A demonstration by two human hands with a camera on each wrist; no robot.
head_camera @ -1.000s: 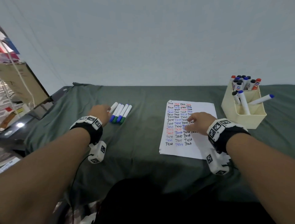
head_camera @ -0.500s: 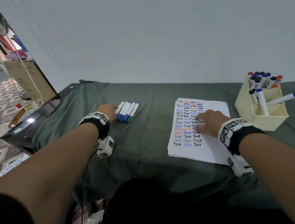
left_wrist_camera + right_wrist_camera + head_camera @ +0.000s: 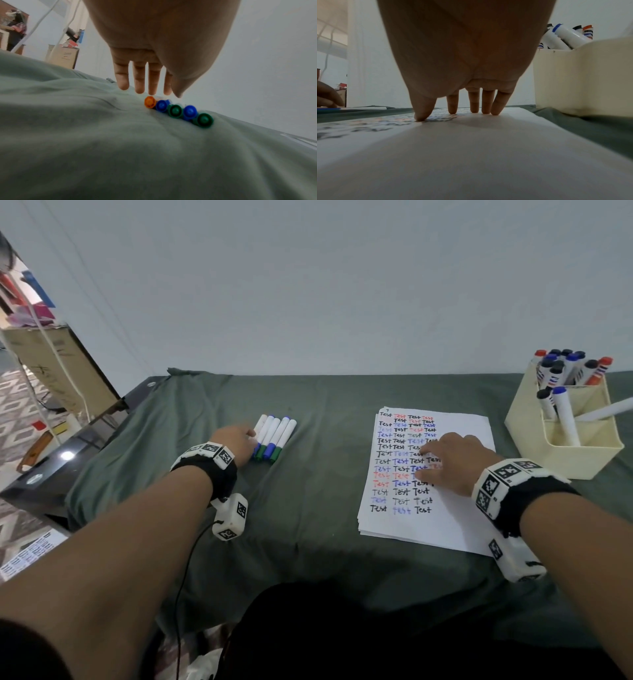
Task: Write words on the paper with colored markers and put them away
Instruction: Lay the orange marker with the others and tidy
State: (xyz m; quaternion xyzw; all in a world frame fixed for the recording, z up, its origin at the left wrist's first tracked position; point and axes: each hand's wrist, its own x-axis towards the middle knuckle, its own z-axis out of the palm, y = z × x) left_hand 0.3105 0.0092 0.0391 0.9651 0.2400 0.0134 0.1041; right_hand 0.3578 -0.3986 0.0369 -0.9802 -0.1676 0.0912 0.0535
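Note:
A stack of white paper (image 3: 455, 508) (image 3: 471, 155) covered in rows of "Test" in black, blue and red lies on the green cloth. My right hand (image 3: 448, 462) (image 3: 462, 108) rests on it, fingers straight and tips touching the sheet. Several capped markers (image 3: 274, 436) (image 3: 178, 111) lie side by side to the left, with orange, blue and green caps facing the left wrist camera. My left hand (image 3: 236, 441) (image 3: 145, 81) hovers at the row's left end with straight fingers, its tips at the orange-capped marker (image 3: 150, 102). It holds nothing.
A cream holder (image 3: 565, 446) (image 3: 583, 81) with several markers standing in it sits at the right, just past the paper. The green cloth (image 3: 315, 508) covers the table. A cardboard box (image 3: 58, 368) and clutter stand off the table's left edge.
The view shifted a little as my head moved. Both hands stay about where they were, left at the marker row, right on the paper.

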